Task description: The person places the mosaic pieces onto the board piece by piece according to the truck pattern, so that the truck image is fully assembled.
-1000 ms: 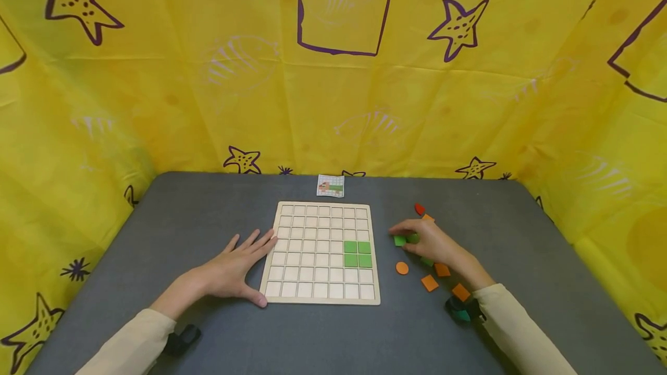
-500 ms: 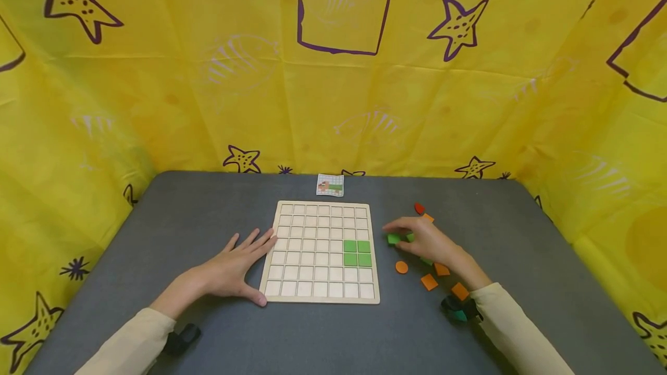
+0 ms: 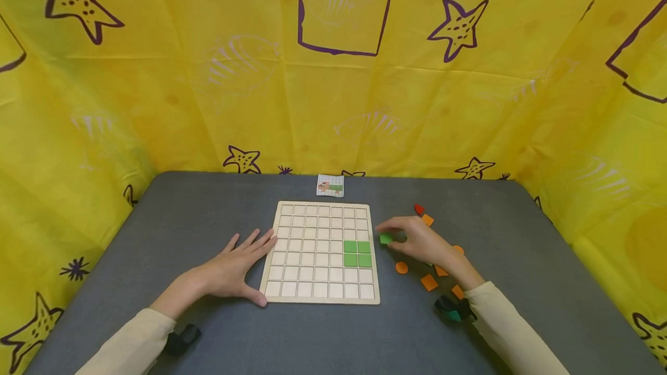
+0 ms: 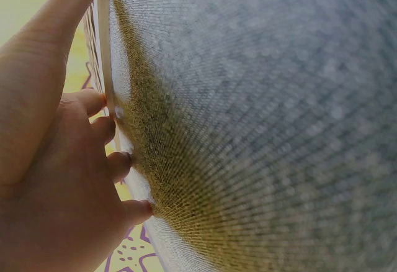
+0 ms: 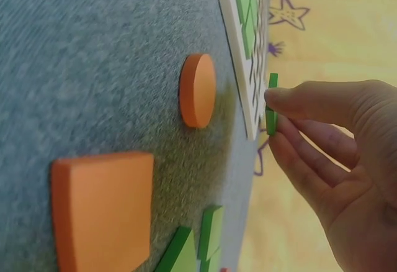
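My right hand [image 3: 421, 242] pinches a small green tile [image 3: 385, 239] between thumb and fingertips, just off the right edge of the wooden grid board [image 3: 323, 300]. In the right wrist view the held tile [image 5: 272, 123] is seen edge-on, raised off the table. Green square tiles [image 3: 351, 260] fill a two-by-two block of cells at the board's right side. My left hand [image 3: 229, 271] lies with fingers spread along the board's left edge, thumb at the near corner. From the left wrist, the fingers [image 4: 105, 132] reach the board's side.
Right of the board lie a round orange piece [image 3: 402, 268], orange squares [image 3: 429, 282], a red piece [image 3: 419, 209] and a teal piece [image 3: 455, 316]. More green tiles [image 5: 211, 231] lie partly beneath the right hand. A small picture card [image 3: 330, 186] lies behind the board.
My right hand has moved left toward the board with the green tile, from among the loose pieces. My left hand has stayed on the board's edge.
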The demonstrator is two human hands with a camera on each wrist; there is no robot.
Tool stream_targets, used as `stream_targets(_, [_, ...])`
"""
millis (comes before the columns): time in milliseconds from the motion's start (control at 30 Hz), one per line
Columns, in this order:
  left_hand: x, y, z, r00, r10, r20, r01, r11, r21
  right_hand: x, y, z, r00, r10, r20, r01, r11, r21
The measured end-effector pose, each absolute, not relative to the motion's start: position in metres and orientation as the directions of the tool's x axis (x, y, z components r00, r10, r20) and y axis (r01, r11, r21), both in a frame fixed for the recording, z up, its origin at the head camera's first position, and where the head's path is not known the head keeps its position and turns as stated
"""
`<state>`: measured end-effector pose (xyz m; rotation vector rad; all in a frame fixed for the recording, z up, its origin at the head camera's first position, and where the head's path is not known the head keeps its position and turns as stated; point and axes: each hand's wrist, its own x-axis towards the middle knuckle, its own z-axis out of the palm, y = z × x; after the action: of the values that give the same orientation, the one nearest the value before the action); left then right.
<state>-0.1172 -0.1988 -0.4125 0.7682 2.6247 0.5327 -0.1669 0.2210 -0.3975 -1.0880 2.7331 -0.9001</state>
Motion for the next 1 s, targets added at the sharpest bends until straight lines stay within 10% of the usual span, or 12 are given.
stream_targets(1000, [-0.116, -0.199, -0.411, -0.792, 0.571, -0.219, 0.442, 0.782, 0.44, -0.171, 0.179, -0.396, -0.668, -0.723, 0.175, -0.675, 0.491, -0.55])
